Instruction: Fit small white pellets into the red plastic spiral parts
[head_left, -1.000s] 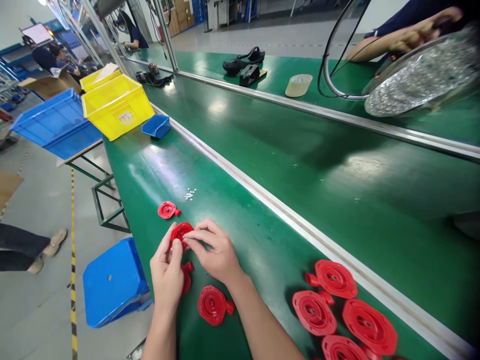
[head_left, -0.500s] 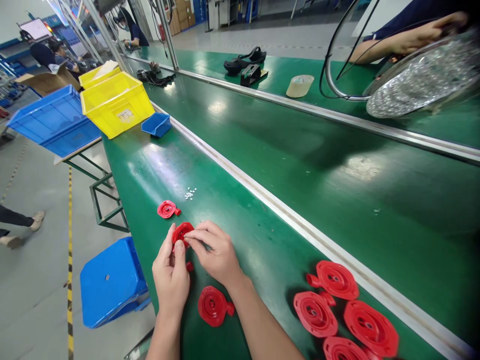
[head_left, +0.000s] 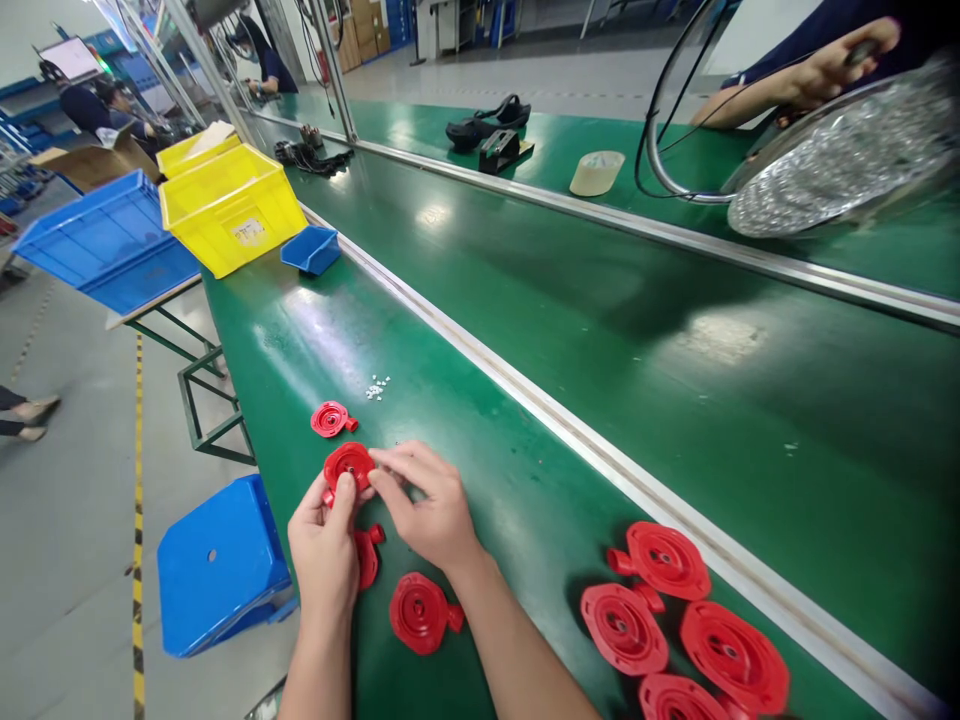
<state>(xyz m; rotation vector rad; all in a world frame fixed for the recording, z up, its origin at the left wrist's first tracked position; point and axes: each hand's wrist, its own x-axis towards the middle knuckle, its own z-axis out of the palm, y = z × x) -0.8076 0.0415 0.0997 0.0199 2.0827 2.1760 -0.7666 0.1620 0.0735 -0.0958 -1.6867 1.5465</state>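
My left hand (head_left: 326, 545) is closed on a round red plastic housing (head_left: 349, 462), its thumb over the front face. The recessed rings and centre hole of this housing face up toward me. At its right rim is my right hand (head_left: 427, 505), thumb and forefinger slightly apart, with nothing visible between them. Whether those tips touch the rim I cannot tell. Just beyond lies another red housing with a side spout (head_left: 330, 419). One more red housing (head_left: 367, 558) is partly hidden by my left hand, and another (head_left: 418, 613) lies between my forearms.
Small white pieces (head_left: 377, 387) lie scattered beyond my hands. Several red housings (head_left: 624, 628) are grouped at right, beside a metal rail (head_left: 525, 390). Yellow (head_left: 232, 215) and blue bins (head_left: 311, 250) stand far left. A blue stool (head_left: 221, 565) is at left; a person's hand (head_left: 832, 75) works across the table.
My left hand has drawn the red housing slightly left and tilted its face up. My right fingertips, earlier pinched at the housing's centre, are now at its right rim and apart.
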